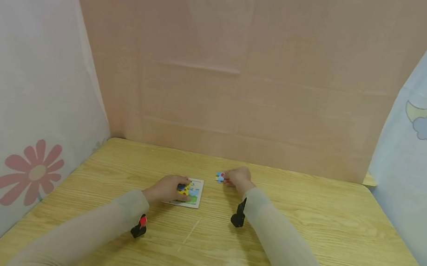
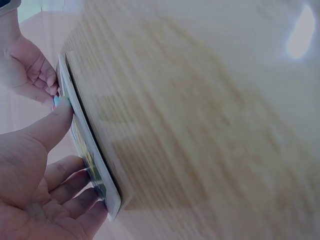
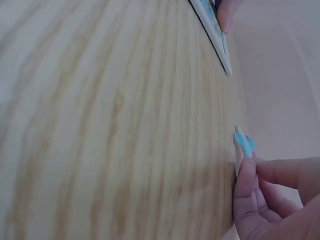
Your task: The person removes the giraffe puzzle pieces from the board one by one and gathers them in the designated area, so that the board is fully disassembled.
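Plainly, the biggest thing is the pinkish-brown backdrop (image 1: 234, 61), standing at twelve o'clock beyond a wood-grain table (image 1: 341, 229). Two pale sleeves reach over the tabletop, the left sleeve (image 1: 97, 222) from seven o'clock and the right sleeve (image 1: 291, 249) from five. The left hand (image 1: 168, 188) comes in on the nine o'clock side of a flat puzzle board (image 1: 201, 194) lying on the table, its thumb and fingers spread apart and resting on it. At the board's two o'clock, just beside it, the right hand (image 1: 239, 177) pinches a small blue-and-red puzzle piece (image 1: 220, 177) between thumb and fingers, gripping its three o'clock end; whether that piece touches the wood, I cannot tell.
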Tool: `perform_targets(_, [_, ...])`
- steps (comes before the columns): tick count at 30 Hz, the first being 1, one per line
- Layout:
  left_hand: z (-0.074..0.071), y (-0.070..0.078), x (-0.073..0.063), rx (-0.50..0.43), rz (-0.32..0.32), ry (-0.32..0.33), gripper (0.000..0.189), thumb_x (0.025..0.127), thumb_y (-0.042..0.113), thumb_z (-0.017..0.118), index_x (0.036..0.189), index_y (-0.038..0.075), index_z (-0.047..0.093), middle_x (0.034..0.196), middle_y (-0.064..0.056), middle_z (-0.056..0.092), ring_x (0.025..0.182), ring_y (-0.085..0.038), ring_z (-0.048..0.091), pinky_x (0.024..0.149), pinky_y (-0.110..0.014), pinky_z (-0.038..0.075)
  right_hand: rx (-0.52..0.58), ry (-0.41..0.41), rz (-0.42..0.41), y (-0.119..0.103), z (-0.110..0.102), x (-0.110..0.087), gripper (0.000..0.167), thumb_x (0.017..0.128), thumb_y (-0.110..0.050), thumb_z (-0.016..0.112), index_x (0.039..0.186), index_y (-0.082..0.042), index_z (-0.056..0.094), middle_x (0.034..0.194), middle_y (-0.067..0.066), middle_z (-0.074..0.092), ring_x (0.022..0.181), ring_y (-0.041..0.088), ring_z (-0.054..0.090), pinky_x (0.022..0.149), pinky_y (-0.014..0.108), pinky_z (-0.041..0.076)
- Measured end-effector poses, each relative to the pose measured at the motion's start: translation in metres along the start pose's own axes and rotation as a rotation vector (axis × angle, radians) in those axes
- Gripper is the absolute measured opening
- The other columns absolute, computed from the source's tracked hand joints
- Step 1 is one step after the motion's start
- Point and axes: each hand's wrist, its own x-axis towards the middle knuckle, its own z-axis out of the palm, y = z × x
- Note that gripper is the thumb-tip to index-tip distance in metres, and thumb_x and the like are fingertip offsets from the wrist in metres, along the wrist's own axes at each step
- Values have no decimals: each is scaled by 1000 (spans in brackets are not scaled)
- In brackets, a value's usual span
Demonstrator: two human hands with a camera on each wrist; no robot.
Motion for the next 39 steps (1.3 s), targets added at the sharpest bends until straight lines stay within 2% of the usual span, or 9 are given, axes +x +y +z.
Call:
perform_targets(7, [1, 1, -2, -15, -5, -1, 63, 85, 32, 75, 137, 4, 54, 148, -13, 47, 138, -32, 42, 114, -45, 34, -48, 70, 8, 5, -1, 9, 19, 87, 1, 65, 103, 11, 70, 79, 14, 72, 51, 9, 63, 52, 21, 55])
perform_targets(11, [2, 0, 0, -14, -14, -3, 64, 85, 33, 75, 138, 5, 53, 148, -12, 46, 139, -31, 41, 115, -45, 33, -56, 84, 19, 5, -1, 10, 20, 86, 3, 66, 103, 12, 70, 85, 19, 74, 51, 10, 63, 52, 22, 55])
perform_targets(17, [4, -3, 2, 11, 2, -3, 65, 85, 35, 75, 138, 5, 53, 148, -11, 46, 139, -30, 41, 114, -44, 34, -98, 98, 14, 6, 0, 9, 20, 87, 1, 64, 103, 12, 70, 83, 18, 73, 46, 8, 60, 49, 20, 53])
perform_targets(26, [3, -3, 1, 3, 12, -16, 64, 86, 33, 74, 138, 3, 52, 149, -12, 45, 139, -31, 41, 114, -44, 34, -81, 102, 24, 5, 1, 7, 19, 85, 3, 62, 99, 11, 71, 79, 16, 73, 46, 9, 60, 48, 20, 52])
perform_targets(30, [1, -4, 1, -2, 4, -35, 64, 87, 33, 73, 139, 3, 51, 150, -12, 43, 140, -31, 38, 115, -45, 32, -50, 99, 26, 4, 3, 7, 18, 83, 4, 65, 97, 14, 70, 75, 16, 72, 45, 11, 61, 49, 22, 54])
perform_targets(35, [-2, -8, 1, -20, -5, -69, 66, 86, 30, 73, 141, 4, 49, 153, -12, 40, 142, -32, 35, 116, -46, 29, -30, 77, 34, 3, 7, 4, 17, 82, 4, 67, 95, 14, 70, 64, 10, 67, 44, 10, 60, 50, 21, 55])
perform_targets(39, [-2, -10, 2, -52, -20, -86, 68, 86, 30, 74, 144, 7, 46, 154, -9, 37, 144, -31, 32, 117, -45, 27, -35, 51, 26, 0, 11, -3, 19, 83, 2, 65, 98, 13, 68, 64, 8, 64, 46, 9, 59, 52, 19, 54])
